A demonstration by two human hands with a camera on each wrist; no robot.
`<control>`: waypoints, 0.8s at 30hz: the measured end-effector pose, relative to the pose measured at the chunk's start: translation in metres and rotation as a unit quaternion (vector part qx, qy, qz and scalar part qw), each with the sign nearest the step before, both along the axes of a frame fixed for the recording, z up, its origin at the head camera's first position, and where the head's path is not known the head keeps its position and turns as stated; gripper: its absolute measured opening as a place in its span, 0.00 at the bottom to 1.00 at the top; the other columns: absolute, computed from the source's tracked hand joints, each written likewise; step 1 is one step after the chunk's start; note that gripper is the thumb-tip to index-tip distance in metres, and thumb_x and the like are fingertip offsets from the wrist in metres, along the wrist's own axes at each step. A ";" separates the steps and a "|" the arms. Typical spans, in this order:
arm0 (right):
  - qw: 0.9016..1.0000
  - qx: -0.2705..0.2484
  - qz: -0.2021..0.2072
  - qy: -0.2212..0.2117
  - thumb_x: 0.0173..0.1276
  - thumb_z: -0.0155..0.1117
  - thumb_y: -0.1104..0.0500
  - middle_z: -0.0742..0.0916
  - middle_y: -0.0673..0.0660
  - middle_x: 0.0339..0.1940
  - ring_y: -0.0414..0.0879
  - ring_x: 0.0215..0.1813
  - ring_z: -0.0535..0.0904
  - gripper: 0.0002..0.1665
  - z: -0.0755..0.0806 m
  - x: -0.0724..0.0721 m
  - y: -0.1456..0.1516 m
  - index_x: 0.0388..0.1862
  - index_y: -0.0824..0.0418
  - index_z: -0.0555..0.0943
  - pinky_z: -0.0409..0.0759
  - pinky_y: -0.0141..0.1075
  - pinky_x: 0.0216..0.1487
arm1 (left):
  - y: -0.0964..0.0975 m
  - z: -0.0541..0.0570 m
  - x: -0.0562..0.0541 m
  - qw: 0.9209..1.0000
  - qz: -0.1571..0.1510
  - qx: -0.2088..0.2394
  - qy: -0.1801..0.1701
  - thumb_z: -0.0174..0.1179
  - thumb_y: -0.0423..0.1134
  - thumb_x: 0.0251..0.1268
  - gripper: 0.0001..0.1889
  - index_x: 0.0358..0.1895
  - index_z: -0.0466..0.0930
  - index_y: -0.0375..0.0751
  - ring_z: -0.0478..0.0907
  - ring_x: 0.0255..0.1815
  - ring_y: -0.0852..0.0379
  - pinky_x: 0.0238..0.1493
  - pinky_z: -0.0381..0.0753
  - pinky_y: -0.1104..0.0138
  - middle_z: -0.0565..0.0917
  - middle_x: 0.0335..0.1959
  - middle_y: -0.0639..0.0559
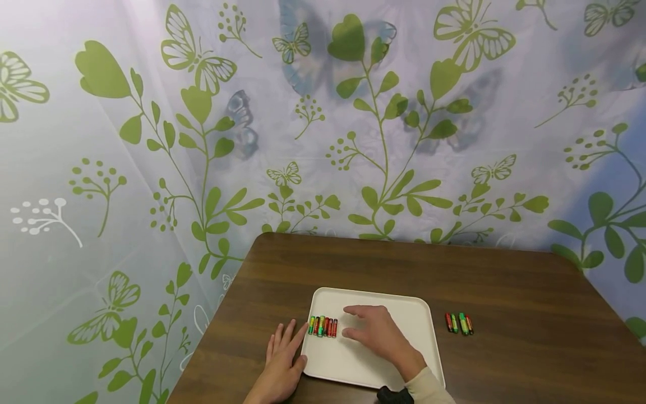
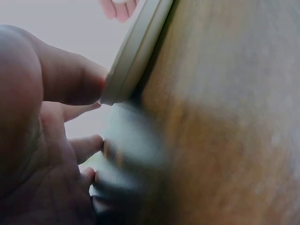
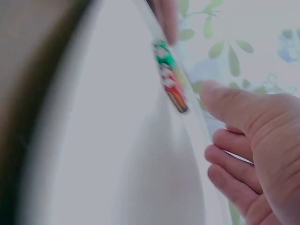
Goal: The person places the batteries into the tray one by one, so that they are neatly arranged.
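Note:
A row of several small batteries (image 1: 323,326), red and green-yellow, lies side by side at the left of a white tray (image 1: 353,365). My right hand (image 1: 375,332) hovers over the tray just right of that row, thumb and fingers apart with nothing between them. In the right wrist view the batteries (image 3: 169,77) look blurred, beyond the fingertips. My left hand (image 1: 284,362) rests beside the tray's left edge with fingers spread. Its thumb touches the tray rim (image 2: 133,54) in the left wrist view.
On the brown wooden table (image 1: 515,359), right of the tray, lies another group of several red and green batteries (image 1: 459,324). A curtain (image 1: 313,168) with leaves and butterflies hangs behind the table and along its left side.

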State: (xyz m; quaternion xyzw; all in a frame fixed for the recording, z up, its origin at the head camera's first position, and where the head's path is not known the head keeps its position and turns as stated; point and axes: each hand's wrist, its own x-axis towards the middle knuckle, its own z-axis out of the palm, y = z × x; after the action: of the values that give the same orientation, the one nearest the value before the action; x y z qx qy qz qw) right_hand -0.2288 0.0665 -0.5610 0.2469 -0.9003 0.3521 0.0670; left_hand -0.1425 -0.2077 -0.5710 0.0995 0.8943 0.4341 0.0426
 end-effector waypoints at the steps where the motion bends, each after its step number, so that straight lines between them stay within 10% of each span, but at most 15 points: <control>1: 1.000 -0.009 -0.002 -0.011 0.64 0.85 0.49 0.95 0.52 0.57 0.51 0.59 0.92 0.27 0.002 0.000 0.005 0.59 0.58 0.92 0.90 0.48 0.61 | 0.000 0.000 0.000 1.000 -0.001 0.000 -0.002 0.60 0.32 0.76 0.36 0.86 0.65 0.41 0.33 0.89 0.18 0.81 0.26 0.25 0.53 0.88 0.25; 16: 0.998 -0.041 -0.014 -0.050 0.65 0.83 0.41 0.94 0.51 0.60 0.56 0.58 0.93 0.32 0.012 -0.001 0.076 0.62 0.57 0.91 0.90 0.50 0.61 | -0.002 -0.012 -0.003 0.999 0.006 0.021 0.028 0.61 0.34 0.76 0.36 0.86 0.66 0.45 0.35 0.87 0.16 0.80 0.26 0.26 0.54 0.87 0.22; 24: 0.998 -0.022 -0.051 -0.026 0.65 0.83 0.40 0.94 0.45 0.58 0.48 0.61 0.91 0.32 0.014 0.005 0.110 0.63 0.53 0.91 0.89 0.43 0.60 | 0.000 0.001 -0.002 1.000 0.001 0.001 -0.008 0.60 0.33 0.78 0.36 0.86 0.64 0.42 0.32 0.89 0.19 0.81 0.26 0.26 0.52 0.89 0.26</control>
State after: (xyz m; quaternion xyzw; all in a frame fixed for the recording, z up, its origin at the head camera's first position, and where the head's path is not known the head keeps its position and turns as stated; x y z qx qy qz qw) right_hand -0.2237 0.1764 -0.5472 0.1904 -0.9051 0.3743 0.0672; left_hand -0.1440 -0.2080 -0.5699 0.0955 0.8936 0.4359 0.0492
